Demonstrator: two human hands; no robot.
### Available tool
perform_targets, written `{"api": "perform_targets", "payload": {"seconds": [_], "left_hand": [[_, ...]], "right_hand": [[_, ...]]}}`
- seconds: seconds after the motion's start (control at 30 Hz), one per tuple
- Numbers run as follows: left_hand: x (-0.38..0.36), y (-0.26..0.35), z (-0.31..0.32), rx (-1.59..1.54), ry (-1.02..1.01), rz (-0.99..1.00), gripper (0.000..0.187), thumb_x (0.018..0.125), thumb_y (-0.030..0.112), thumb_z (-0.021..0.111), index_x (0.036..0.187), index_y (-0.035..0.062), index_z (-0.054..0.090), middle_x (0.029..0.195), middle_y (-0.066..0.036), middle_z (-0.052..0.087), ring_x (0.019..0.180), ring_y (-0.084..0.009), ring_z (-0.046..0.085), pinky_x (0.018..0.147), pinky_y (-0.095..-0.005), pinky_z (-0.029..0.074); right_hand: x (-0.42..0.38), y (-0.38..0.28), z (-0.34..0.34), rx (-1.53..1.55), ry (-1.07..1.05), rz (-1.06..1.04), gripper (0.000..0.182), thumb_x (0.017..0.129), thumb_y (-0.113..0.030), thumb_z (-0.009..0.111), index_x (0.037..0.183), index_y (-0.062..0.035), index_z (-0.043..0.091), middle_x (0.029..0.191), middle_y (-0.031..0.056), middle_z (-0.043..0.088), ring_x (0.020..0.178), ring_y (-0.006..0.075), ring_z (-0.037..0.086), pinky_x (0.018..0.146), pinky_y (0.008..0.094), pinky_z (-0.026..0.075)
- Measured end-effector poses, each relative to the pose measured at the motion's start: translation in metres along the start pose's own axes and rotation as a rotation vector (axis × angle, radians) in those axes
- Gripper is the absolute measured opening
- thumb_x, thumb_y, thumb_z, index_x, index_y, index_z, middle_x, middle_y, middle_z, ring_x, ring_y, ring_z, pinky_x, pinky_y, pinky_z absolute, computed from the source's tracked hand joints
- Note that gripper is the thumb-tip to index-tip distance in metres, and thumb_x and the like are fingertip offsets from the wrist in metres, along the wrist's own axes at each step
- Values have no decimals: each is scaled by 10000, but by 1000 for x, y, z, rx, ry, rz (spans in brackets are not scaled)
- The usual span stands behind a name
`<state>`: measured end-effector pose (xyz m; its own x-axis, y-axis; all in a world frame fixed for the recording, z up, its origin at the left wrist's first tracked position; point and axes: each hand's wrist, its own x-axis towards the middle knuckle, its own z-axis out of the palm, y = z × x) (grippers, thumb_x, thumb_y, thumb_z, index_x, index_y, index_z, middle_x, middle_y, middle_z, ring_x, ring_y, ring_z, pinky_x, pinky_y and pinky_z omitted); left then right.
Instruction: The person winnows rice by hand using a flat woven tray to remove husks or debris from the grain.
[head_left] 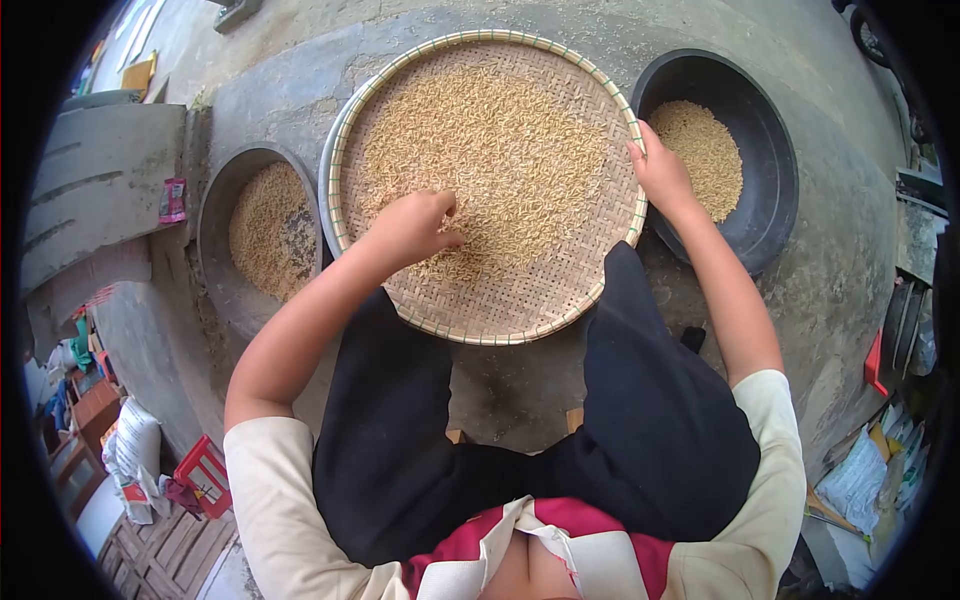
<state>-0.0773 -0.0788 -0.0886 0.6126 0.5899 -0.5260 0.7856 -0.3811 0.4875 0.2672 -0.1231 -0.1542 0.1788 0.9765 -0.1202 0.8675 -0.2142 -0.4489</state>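
Observation:
A round woven bamboo winnowing tray (400, 300) rests across my knees, with unhusked rice grains (500, 140) spread over much of its surface. My left hand (412, 228) is over the lower left of the grain layer. Its fingers are curled downward, with a gap between the thumb and the forefinger; nothing shows between them. At the tray's right rim, my right hand (662, 172) grips the edge with the thumb on top. The fingers beneath are partly hidden.
A dark basin (770, 190) holding grain stands beyond the tray on the right. Another grey basin (213, 225) with grain is on the left, beside a concrete block (110, 170) bearing a pink packet (172, 201). Bags and household items line both sides of the concrete floor (840, 340).

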Motion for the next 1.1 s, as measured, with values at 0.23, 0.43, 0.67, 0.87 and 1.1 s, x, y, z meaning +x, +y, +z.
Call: {"api": "perform_targets", "payload": {"seconds": [0.23,0.43,0.67,0.87,1.1], "left_hand": [[-1,-4,34,71,149,-2,378,690,265,697,879,6,498,831,-179,559,815,-332,560,691,-398,454],[10,-18,27,-221,39,-105,247,785,142,608,959,-22,546,854,-175,582,706,-256,599,649,-342,487],[8,-37,14,-1049,-121,-365,333,807,-38,337,1083,-68,519,993,-141,567,896,-198,600,764,-272,512],[3,-40,6,-1509,-169,-271,393,846,31,265,1174,-139,401,1085,-209,536,999,-296,565,790,-286,513],[-1,-41,0,-1479,-188,-264,411,832,14,250,1191,-135,386,1126,-234,514,1005,-312,561,763,-277,535]], "right_hand": [[0,0,0,-2,-5,11,424,868,-326,439,1213,-81,405,787,221,604,719,395,582,627,476,450],[0,-2,-2,-5,-6,8,420,869,-329,438,1211,-88,408,791,220,605,725,395,582,629,476,450],[0,-3,-3,-1,-20,23,417,871,-333,436,1217,-102,406,799,222,604,731,397,582,633,475,452],[0,0,0,10,-10,12,422,872,-340,432,1217,-97,408,797,230,602,724,403,581,628,480,451],[1,0,0,7,-20,21,427,871,-340,434,1217,-91,408,791,233,600,723,404,580,627,481,450]]}}
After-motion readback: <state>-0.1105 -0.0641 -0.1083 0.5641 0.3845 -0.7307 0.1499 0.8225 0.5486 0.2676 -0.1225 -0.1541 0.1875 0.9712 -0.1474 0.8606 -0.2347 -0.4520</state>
